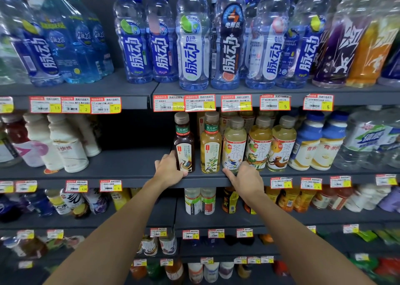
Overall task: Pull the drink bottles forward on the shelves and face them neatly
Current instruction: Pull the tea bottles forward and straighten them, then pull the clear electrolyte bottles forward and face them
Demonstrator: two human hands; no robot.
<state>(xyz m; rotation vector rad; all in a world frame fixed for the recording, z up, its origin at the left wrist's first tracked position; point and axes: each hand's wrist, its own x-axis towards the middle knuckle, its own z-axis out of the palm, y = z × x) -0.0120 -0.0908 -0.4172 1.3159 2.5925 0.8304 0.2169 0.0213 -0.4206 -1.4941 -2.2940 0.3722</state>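
**Low grip at the shelf's front edge left the tea row at risk**

The dark tea bottle (184,146) was held low at its base by the left hand (170,169), fingers curled round it, close to the front edge of the middle shelf (129,168). Pulled too sharply from so low, it could have been tipped over that edge or knocked into the yellow tea bottle (211,146) just beside it. The right hand (246,178) was set against the foot of the pale tea bottle (234,146), thumb stretched out along the edge. Whether the bottle was gripped could not be told. White milk bottles (71,150) were stood well apart toward the left end. More bottles were crowded behind the front row, so little room was left for turning labels.
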